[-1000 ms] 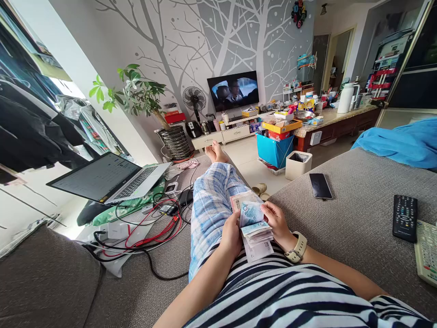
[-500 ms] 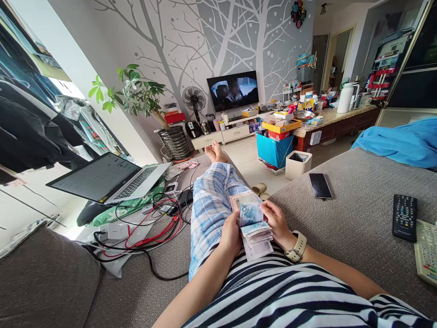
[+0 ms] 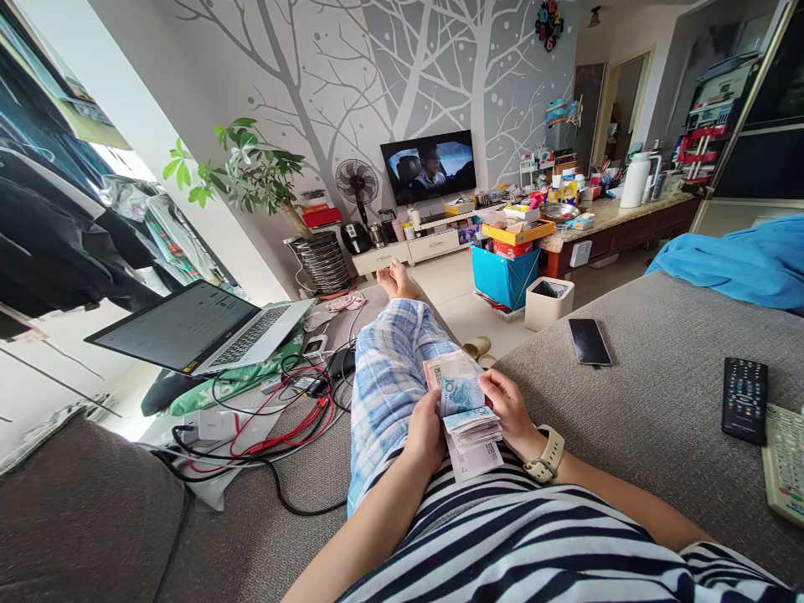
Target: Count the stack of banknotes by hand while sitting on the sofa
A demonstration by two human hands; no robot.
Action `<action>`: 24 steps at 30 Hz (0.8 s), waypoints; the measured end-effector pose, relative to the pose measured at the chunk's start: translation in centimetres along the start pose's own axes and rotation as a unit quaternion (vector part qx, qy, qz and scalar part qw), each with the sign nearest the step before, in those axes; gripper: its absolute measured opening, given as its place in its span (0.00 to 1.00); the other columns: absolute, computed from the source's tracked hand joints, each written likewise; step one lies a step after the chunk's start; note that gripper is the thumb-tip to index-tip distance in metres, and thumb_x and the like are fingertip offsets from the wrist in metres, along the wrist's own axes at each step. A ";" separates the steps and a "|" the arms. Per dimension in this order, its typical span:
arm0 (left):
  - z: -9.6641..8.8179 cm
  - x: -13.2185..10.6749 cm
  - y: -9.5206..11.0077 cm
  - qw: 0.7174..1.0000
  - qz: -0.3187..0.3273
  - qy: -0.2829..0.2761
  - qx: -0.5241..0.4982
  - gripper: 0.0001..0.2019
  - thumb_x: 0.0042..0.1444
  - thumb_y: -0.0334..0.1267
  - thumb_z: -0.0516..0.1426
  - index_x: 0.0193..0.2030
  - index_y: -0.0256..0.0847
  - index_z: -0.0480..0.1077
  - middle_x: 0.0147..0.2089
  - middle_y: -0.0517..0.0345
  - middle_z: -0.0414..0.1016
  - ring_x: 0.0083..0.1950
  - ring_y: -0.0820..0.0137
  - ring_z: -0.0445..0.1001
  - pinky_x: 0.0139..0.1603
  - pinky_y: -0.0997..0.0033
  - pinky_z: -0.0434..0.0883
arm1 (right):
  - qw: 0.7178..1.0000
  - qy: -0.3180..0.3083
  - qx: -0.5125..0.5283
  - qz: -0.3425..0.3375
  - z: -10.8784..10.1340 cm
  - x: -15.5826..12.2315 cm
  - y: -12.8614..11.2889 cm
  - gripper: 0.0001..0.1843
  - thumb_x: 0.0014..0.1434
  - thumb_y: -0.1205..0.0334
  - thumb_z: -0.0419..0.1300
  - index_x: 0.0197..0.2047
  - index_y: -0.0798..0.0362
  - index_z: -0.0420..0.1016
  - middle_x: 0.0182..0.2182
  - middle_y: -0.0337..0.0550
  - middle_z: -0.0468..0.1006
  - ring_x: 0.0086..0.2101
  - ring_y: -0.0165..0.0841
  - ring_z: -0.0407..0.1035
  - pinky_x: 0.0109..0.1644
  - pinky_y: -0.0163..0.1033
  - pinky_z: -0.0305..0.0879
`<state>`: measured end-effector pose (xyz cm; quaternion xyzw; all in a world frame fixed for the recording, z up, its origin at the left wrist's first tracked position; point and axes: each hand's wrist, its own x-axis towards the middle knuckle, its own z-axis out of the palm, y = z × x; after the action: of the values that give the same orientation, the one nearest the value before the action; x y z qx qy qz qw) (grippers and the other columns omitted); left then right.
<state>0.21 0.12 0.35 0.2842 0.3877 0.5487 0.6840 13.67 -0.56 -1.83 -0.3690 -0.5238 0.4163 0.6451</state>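
A folded stack of banknotes (image 3: 472, 429) is held over my lap, with several bluish notes on top marked 10 and a pinkish one at the far edge. My left hand (image 3: 427, 431) is closed on the left side of the stack, the thumb lying along it. On the other side, my right hand (image 3: 510, 410) pinches the upper right edge of the blue notes between thumb and fingers. The lower ends of the notes fan out toward my striped shirt (image 3: 496, 553). Below them are blue plaid trousers (image 3: 386, 402). How many notes each hand grips is hidden.
On the grey sofa lie a phone (image 3: 590, 342), a black remote control (image 3: 744, 398) and a pale keypad-like device (image 3: 784, 461) at the right. An open laptop (image 3: 188, 327) and tangled cables (image 3: 295, 435) are at the left. A waste bin (image 3: 548, 305) stands beyond.
Both hands stay in nearly the same place on the banknotes. The top blue note has tilted slightly. The television picture has changed a little.
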 end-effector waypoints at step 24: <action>-0.1 -0.1 -0.2 1.000 -0.015 -0.010 -0.005 0.13 0.47 0.39 0.59 0.40 0.34 0.73 0.35 0.50 0.80 0.38 0.59 0.79 0.42 0.62 0.74 | 1.000 0.000 -0.007 0.007 0.0 0.0 0.1 0.19 0.59 0.44 0.54 0.26 0.50 0.63 0.19 0.34 0.58 0.21 0.29 0.53 0.25 0.37 0.51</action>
<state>0.20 0.03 0.15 0.2805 0.3821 0.5378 0.6972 13.68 -0.48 -1.95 -0.3770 -0.5246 0.4168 0.6395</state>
